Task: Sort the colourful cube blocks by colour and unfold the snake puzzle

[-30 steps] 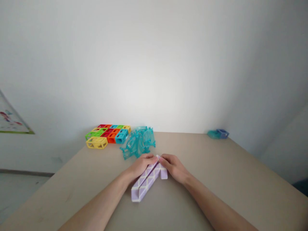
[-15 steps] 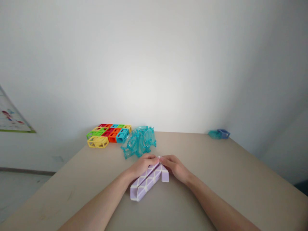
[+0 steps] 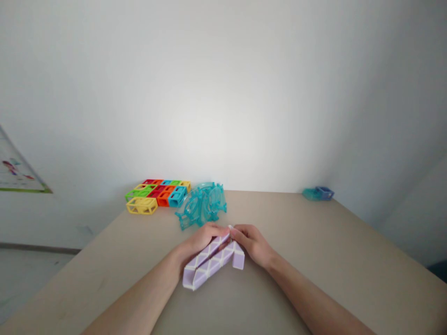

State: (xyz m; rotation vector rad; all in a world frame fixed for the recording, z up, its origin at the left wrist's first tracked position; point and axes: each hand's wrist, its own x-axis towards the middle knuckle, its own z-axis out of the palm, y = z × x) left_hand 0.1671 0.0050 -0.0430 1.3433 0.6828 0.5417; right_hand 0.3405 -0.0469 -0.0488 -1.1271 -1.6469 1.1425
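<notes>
A purple and white snake puzzle (image 3: 213, 268), made of jointed wedges, is held between both hands over the near middle of the table. It is folded into two long rows side by side, with a short piece bent down at the right. My left hand (image 3: 206, 236) is closed around the upper row, thumb lying along its far end. My right hand (image 3: 252, 240) pinches the far tip with thumb and fingers. The fingers beneath the puzzle are partly hidden.
Behind my left hand lies a pile of clear teal track-like pieces (image 3: 201, 207). Several colourful open-frame cubes (image 3: 160, 193) stand left of it. A blue cube (image 3: 324, 193) and a teal piece (image 3: 311, 194) sit at the table's far right, by the wall (image 3: 265, 116).
The gap between the puzzle's two rows has widened, and its near end has swung slightly left. Both hands keep their hold in nearly the same place.
</notes>
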